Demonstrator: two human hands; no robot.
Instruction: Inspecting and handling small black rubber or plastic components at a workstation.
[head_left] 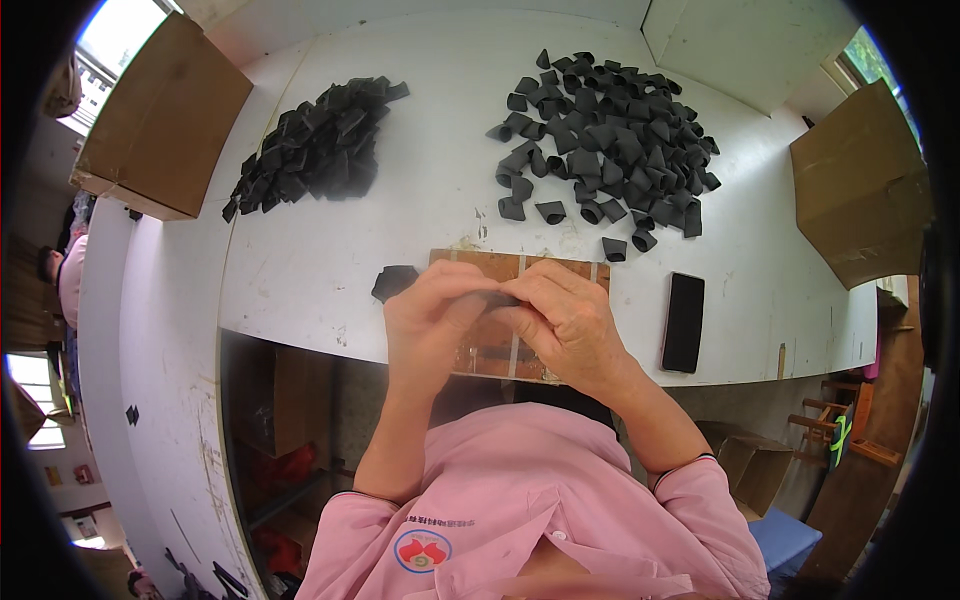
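My left hand and my right hand meet over a brown board with pale strips across it. Between their pinched fingers is a small dark grey piece of sheet material, mostly covered by the fingers. Just left of my left hand lies another dark flat piece. At the back left is a pile of flat dark pieces. To the back right spreads a heap of similar dark pieces rolled into short tubes.
A black phone lies right of the board on the white table. Cardboard boxes stand at the left and right. Under the right side are a blue stool and wooden frames. Another person is at far left.
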